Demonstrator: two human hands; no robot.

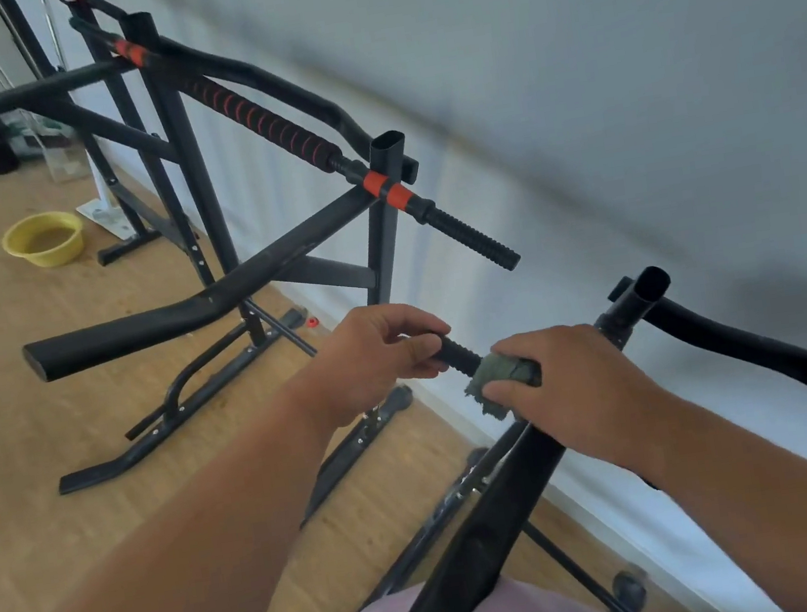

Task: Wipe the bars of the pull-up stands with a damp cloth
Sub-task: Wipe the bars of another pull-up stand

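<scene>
- The step in hand looks to be wiping the ribbed end of the near bar (457,351), which sits at lower centre of the frame.
- The left hand (373,362) has its grip pinching the bar's tip, thumb below and fingers curled over, steadying it.
- The right hand (565,381) has its grip curled round the bar with the green cloth (492,381) wrapped between palm and metal; a frayed corner hangs below the fingers.
- To do it well, I would keep the cloth fully round the bar and twist while sliding toward the tip, so the ridges get cleaned in their grooves. The left hand should shift off the tip before the cloth arrives, or that patch is missed.
- A judgement: the ridges may snag the frayed edge, so firm, slow strokes suit better.
- Counts: two hands, one cloth.
- Pull-up stands: at least two, the near one under the hands and a second stand (384,204) at centre; further frames at upper left overlap and I cannot count them surely.
- One red-and-black foam bar (261,118) crosses the second stand.
- One yellow bowl (43,238) sits on the wooden floor (17,412) at left.
</scene>
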